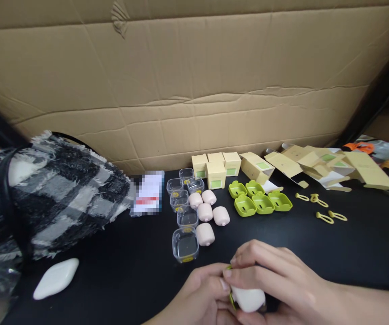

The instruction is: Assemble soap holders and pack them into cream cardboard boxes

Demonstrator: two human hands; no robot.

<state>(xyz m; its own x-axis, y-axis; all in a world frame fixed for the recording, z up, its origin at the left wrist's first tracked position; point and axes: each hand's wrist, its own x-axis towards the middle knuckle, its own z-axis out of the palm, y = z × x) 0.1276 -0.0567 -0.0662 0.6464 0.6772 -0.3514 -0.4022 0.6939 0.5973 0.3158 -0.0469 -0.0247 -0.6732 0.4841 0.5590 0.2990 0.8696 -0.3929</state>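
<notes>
we find one white piece [250, 300] and green part [231, 299] held between left hand [203, 293] and right hand [277, 277]; beyond: five pale pieces [205, 211], five green shells [262, 204], six clear cups [185, 245].

Cups [187, 218] ahead, open tabletop [123, 266] left, cardboard [194, 67] behind

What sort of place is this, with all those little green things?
Probably a worktable for small products: clear plastic cups and green plastic shells sit there in groups, and small yellow cartons stand farther back.
</notes>
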